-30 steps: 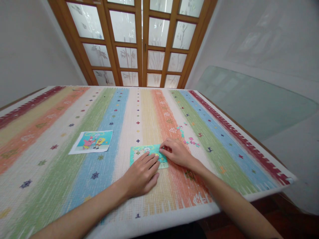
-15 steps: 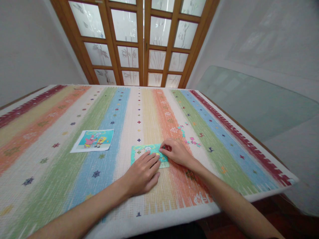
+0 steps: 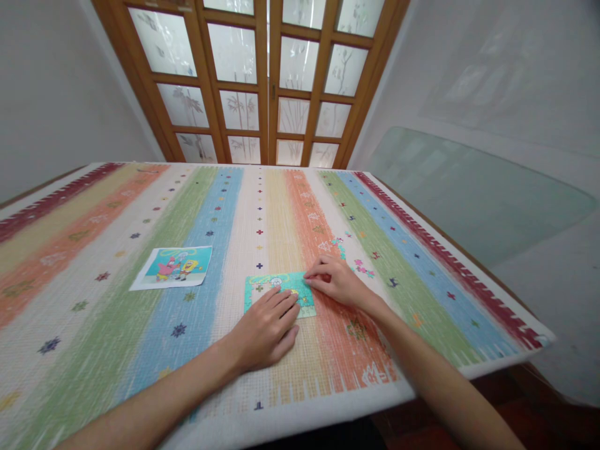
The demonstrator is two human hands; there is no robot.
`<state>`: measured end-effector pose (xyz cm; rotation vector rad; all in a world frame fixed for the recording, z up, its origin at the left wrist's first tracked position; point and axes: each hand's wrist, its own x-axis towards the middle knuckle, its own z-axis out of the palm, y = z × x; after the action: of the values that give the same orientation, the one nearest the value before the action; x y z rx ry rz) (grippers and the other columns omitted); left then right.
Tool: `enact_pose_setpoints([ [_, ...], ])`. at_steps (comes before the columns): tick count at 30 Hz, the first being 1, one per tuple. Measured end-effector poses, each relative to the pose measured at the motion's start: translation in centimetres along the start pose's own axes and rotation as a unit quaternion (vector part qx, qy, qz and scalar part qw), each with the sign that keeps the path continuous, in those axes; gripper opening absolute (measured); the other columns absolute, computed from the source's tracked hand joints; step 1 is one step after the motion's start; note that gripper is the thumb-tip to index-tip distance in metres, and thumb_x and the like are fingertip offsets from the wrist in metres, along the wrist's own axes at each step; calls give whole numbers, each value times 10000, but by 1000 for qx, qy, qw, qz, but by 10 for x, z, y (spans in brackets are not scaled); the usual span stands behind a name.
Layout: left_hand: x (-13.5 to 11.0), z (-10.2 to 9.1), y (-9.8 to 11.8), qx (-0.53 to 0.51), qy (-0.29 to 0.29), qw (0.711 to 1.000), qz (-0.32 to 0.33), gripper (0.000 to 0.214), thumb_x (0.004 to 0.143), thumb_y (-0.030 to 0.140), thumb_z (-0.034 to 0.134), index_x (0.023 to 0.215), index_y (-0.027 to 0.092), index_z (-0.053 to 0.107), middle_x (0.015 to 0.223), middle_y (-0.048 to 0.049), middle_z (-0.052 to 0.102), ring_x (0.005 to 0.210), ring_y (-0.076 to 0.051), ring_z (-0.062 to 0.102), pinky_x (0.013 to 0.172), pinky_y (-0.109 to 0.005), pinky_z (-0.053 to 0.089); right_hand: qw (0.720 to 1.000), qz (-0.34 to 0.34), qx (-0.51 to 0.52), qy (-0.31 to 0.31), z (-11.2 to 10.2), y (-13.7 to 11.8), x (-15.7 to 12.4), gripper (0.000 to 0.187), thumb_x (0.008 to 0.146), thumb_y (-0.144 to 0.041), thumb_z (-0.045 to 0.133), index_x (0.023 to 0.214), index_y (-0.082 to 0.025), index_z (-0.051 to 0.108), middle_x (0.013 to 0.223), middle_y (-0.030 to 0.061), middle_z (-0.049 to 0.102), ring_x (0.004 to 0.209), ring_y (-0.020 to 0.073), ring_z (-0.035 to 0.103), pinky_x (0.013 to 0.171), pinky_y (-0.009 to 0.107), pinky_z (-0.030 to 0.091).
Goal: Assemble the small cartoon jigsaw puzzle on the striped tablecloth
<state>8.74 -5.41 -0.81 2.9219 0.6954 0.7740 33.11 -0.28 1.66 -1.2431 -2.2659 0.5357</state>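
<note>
A partly assembled jigsaw puzzle (image 3: 304, 301), mostly turquoise with a cartoon picture, lies flat on the cloth in front of me. Fingers stretched out, my left hand (image 3: 272, 322) rests on its lower left part and covers some of it. My right hand (image 3: 335, 281) is at the puzzle's upper right edge, thumb and index finger pinched together. Whatever sits between those fingertips is too small to make out. Loose pink and turquoise puzzle pieces (image 3: 363, 269) lie scattered beyond my right hand. To the left is a printed reference picture (image 3: 182, 269) with the same kind of cartoon figures.
A striped tablecloth (image 3: 281, 219) covers the wide table, whose near edge runs just below my forearms. Behind the table stand wooden doors with frosted panes (image 3: 241, 112). A pale green glass panel (image 3: 469, 200) is by the right wall.
My right hand's pinched fingertips have shifted slightly right along the puzzle's upper right edge, uncovering more of that corner. The left hand stays on the puzzle. The camera view has shifted a little.
</note>
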Motion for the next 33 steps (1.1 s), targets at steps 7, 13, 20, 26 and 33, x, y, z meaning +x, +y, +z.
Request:
enact_pose_setpoints([
  [7, 1, 1, -1, -3, 5, 1000, -4, 309, 973, 205, 475, 1225, 119, 632, 1264, -179, 671, 1201, -313, 624, 1066, -568, 482, 996, -36, -72, -49, 12, -3, -2, 298, 810, -27, 612, 930, -230, 794, 921, 53, 640, 898, 199, 590, 798, 321, 442],
  [13, 4, -15, -15, -24, -32, 999, 23, 286, 977, 202, 488, 1216, 137, 633, 1216, -143, 697, 1169, -280, 640, 1021, -499, 534, 996, -51, -59, -42, 10, 0, -2, 306, 791, -21, 595, 934, -211, 789, 973, 67, 643, 936, 206, 601, 838, 337, 468],
  [20, -7, -44, -54, -10, -17, 1000, -24, 476, 947, 333, 586, 1385, 154, 532, 1330, -152, 647, 1223, -293, 616, 1031, -516, 526, 994, -100, -19, -35, 9, -7, -2, 269, 889, -178, 661, 1156, -192, 694, 1140, 108, 646, 1064, 232, 595, 941, 396, 488],
  [26, -23, -53, -77, -3, -40, 998, -47, 518, 927, 430, 605, 1369, 174, 519, 1323, -146, 646, 1212, -299, 617, 1007, -489, 536, 989, -128, -30, -73, 13, -18, -3, 503, 893, -412, 733, 1332, -216, 587, 1311, 142, 607, 1220, 271, 553, 1046, 455, 460],
  [33, -38, -55, -76, 19, -43, 997, -63, 622, 881, 478, 643, 1392, 167, 475, 1330, -166, 635, 1202, -328, 618, 1007, -515, 528, 987, -115, -46, -104, 13, -20, -6, 783, 753, -512, 843, 1412, -235, 525, 1454, 163, 529, 1335, 326, 486, 1117, 522, 389],
])
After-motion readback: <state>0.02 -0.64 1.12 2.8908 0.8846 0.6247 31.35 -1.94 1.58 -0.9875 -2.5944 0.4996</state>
